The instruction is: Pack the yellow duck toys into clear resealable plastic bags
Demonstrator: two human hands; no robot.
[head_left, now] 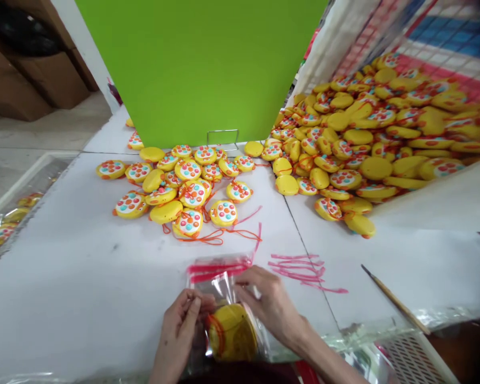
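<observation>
A clear plastic bag (224, 288) lies at the table's front edge, with a yellow toy (234, 333) and its orange cord inside. My left hand (182, 325) pinches the bag's left side, thumb against the fingers. On the right side, my right hand (268, 298) has its thumb and fingers closed on the plastic above the toy. Beneath the bag's upper part are more clear bags with pink-red top strips (200, 272). Beyond them, yellow toys with coloured dots (190, 169) lie in a loose heap, orange cords trailing.
A green board (208, 69) stands at the back. Many yellow toys (344, 122) spill from a white container at right. Pink strips (300, 269) and a wooden-handled tool (396, 298) lie at right. A tray (32, 170) of bagged toys sits at left; cardboard boxes (52, 80) stand behind.
</observation>
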